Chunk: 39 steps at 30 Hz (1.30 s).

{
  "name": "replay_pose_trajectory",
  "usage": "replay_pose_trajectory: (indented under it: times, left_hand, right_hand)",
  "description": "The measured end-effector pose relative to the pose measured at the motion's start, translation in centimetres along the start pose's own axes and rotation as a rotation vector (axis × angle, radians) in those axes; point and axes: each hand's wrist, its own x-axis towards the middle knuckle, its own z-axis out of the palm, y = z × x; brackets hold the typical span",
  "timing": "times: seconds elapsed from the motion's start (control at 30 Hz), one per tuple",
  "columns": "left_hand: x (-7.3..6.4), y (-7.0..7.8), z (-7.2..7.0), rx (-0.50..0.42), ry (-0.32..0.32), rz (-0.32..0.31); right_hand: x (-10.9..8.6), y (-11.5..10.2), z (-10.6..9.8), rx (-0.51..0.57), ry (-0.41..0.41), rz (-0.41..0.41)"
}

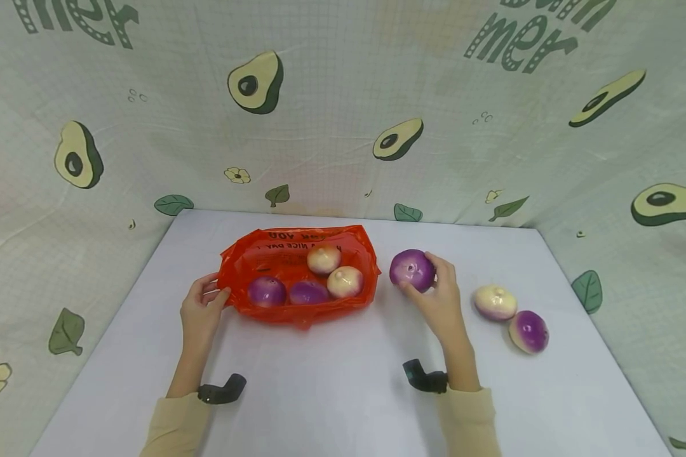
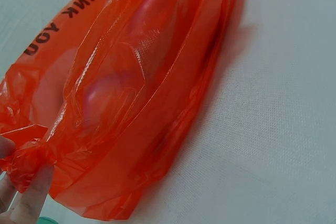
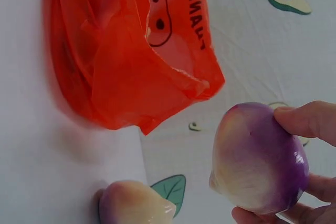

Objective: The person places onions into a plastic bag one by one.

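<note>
A round, purple-and-white turnip is held up just to the right of an open red plastic bag, near its edge but not touching it. Its glossy skin looks slippery, so a good hold probably wants the thumb and fingertips set round its widest part, firm but without squeezing. The thin plastic seems likely to fold inward, so a light, steady pull on the bag's edge would serve best. The right hand is curled round the turnip, thumb on one side and fingers on the other. The left hand, well apart from it, pinches a crumpled bit of plastic at the bag's left end. Inside the bag lie four more turnips, two showing purple and two mostly cream. Right of the right hand, two loose turnips sit together on the white table.
</note>
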Motion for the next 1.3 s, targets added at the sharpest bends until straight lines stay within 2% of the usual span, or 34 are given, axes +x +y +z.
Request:
replay_pose_trajectory:
  times: [0.4,0.67,1.3]
  left_hand:
    - [0.1,0.0,0.0,-0.004,-0.001,0.012]
    - [0.0,0.0,0.0,-0.015,0.003,0.010]
    - [-0.1,-0.1,-0.1,-0.019,0.005,0.011]
  right_hand:
    - [-0.3,-1.4,1.7,0.001,-0.096,0.025]
    - [-0.4,-2.4,3.2,0.014,-0.143,-0.008]
    - [-1.2,-3.7,7.1,-0.019,-0.193,-0.252]
